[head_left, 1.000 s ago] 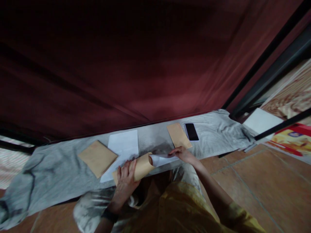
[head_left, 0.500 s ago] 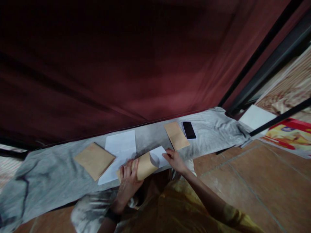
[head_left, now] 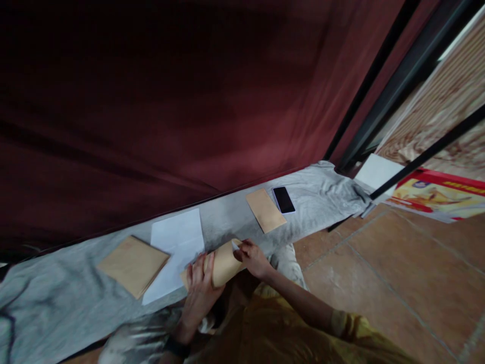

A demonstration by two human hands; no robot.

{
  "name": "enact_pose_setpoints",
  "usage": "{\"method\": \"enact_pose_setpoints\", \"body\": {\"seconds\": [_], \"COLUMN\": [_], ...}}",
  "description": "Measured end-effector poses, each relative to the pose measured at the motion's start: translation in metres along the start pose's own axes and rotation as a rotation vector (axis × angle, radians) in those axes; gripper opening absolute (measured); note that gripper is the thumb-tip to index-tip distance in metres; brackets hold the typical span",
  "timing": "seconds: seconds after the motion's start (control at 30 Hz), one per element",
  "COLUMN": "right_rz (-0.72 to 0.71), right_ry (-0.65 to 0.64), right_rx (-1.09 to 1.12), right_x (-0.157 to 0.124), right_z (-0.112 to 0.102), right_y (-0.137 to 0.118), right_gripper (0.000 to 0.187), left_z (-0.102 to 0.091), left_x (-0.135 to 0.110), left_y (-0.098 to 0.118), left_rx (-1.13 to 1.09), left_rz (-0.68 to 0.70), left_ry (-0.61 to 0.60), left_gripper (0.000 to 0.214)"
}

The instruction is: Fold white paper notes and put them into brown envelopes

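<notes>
My left hand (head_left: 200, 289) is wrapped over the closed end of a brown paper envelope (head_left: 226, 265), which bulges open toward the right. At its mouth, my right hand (head_left: 255, 260) pinches a folded white paper (head_left: 235, 246). Most of that paper is inside the envelope, with just a small corner showing by the fingers. To the left, white sheets (head_left: 179, 247) lie on the grey cloth, partly under a stack of brown envelopes (head_left: 133, 265). Beyond my right hand lies a single brown envelope (head_left: 265, 210).
A dark-screened phone (head_left: 284, 199) lies beside the single envelope. Grey cloth (head_left: 318, 187) covers the long narrow surface, with a dark red curtain (head_left: 227, 126) hanging along its far side. At right are a black metal bar (head_left: 428, 151) and a red-yellow printed box (head_left: 441, 194) above the tiled floor.
My right hand has moved left, pushing the white paper deeper into the envelope, so much less of it sticks out. The whole view has shifted and tilted slightly.
</notes>
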State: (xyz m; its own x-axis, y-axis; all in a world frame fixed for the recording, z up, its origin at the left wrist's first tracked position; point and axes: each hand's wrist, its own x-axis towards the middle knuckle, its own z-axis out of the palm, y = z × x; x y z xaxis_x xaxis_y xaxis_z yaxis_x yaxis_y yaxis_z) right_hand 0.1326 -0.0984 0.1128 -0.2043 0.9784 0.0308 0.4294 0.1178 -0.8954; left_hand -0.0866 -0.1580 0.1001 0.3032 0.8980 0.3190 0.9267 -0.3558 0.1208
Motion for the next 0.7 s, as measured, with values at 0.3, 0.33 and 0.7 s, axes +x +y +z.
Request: {"method": "enact_pose_setpoints", "body": {"seconds": [0.3, 0.33, 0.7], "right_rz": [0.103, 0.114, 0.166], "right_ry": [0.074, 0.086, 0.142], "right_rx": [0.009, 0.027, 0.114], "right_x": [-0.003, -0.003, -0.006], "right_z": [-0.007, -0.007, -0.008], "right_y": [0.002, 0.002, 0.006], "right_gripper": [0.021, 0.019, 0.015], "left_z": [-0.001, -0.002, -0.009], "left_x": [-0.002, -0.001, 0.005], "left_y": [-0.002, -0.001, 0.001], "left_rx": [-0.004, -0.003, 0.006], "left_rz": [0.02, 0.022, 0.05], "left_ry": [0.02, 0.018, -0.008], "left_gripper": [0.086, 0.085, 0.088]}}
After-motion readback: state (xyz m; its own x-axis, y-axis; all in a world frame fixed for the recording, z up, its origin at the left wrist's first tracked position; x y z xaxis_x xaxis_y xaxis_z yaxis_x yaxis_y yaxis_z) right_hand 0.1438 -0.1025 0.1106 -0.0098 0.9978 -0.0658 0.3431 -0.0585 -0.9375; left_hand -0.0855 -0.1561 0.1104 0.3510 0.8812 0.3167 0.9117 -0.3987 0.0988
